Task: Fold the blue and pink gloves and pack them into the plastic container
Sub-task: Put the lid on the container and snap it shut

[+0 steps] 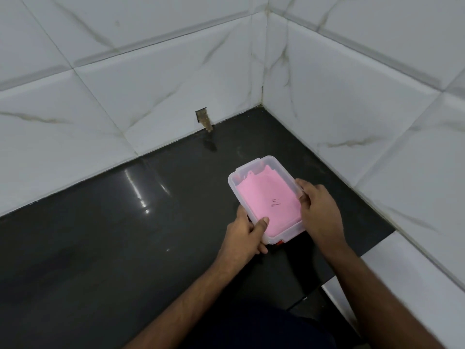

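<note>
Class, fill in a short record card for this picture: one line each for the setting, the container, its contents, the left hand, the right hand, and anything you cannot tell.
setting: dark glossy countertop in a corner of white marbled wall tiles
container: clear plastic container, lid on, resting on the countertop
contents: pink glove visible through the lid, lying flat
left hand: grips the container's near left corner, thumb on the lid
right hand: holds the right edge
cannot tell: whether a blue glove lies underneath
</note>
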`<state>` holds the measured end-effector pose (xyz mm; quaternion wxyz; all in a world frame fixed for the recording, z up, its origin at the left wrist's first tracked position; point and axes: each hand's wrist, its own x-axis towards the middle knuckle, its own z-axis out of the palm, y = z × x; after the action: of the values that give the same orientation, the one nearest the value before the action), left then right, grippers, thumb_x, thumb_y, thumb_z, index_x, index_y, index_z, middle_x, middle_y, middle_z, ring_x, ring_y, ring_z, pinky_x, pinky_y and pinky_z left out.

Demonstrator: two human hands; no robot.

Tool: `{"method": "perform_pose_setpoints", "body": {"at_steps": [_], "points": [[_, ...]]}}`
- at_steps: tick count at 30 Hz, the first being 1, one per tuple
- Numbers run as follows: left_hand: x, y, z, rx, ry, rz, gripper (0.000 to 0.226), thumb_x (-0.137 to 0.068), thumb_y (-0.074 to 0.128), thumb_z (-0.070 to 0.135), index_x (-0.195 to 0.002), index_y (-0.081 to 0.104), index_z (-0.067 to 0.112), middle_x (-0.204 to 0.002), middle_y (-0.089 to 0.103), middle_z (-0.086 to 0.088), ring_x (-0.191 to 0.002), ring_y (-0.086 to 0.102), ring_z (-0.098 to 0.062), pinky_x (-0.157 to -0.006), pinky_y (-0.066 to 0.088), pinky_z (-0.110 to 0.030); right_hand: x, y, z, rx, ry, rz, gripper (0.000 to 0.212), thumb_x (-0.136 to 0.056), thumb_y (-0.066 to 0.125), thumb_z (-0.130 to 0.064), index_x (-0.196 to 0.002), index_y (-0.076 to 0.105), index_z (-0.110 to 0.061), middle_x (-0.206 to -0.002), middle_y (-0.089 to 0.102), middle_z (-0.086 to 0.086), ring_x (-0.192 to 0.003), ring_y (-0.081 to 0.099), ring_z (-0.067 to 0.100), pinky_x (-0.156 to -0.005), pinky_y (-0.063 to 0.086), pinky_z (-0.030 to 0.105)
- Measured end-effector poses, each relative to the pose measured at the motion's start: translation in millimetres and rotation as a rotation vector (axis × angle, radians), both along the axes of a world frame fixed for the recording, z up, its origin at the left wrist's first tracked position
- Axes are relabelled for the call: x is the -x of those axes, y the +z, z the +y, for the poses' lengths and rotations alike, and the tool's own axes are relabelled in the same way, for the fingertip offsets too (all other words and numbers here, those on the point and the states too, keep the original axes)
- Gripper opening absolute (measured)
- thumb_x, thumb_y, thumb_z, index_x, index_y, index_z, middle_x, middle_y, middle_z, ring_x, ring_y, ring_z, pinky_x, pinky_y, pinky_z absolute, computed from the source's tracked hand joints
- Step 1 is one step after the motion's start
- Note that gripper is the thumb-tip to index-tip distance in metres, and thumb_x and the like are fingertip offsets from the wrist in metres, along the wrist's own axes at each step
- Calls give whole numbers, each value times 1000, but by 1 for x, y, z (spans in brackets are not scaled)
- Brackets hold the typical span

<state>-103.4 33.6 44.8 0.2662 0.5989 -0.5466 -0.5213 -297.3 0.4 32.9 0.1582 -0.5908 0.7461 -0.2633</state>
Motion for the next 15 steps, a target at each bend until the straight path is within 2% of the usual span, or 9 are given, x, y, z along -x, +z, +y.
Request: {"method": "perform_pose_setpoints", "body": {"at_steps": [5, 12, 15], "points": [[23, -2, 2, 24, -29, 20, 41, -107, 51, 33, -144, 38, 20, -98, 74, -7, -64, 73, -18, -59, 59, -26, 22, 3, 2, -35, -30, 72, 42, -107, 42, -22, -148, 49, -24, -125, 59, 6, -106, 58, 18, -88, 50, 32], [46, 0, -1, 40, -60, 21, 33, -111, 40, 25, -143, 44, 17, -98, 74, -9, -82, 75, -25, -74, 64, -40, 47, 6, 2, -9, -40, 69, 44, -106, 42, -19, -150, 47, -21, -125, 61, 6, -102, 55, 16, -88, 46, 29], [54, -1, -5, 77, -80, 31, 39, -111, 40, 20, -150, 40, 17, -101, 73, -4, -87, 74, -19, -79, 63, -37, 59, 6, -2, 3, -25, 110, 44, -106, 43, -19, -149, 48, -19, -128, 62, 7, -107, 60, 21, -93, 51, 34]]}}
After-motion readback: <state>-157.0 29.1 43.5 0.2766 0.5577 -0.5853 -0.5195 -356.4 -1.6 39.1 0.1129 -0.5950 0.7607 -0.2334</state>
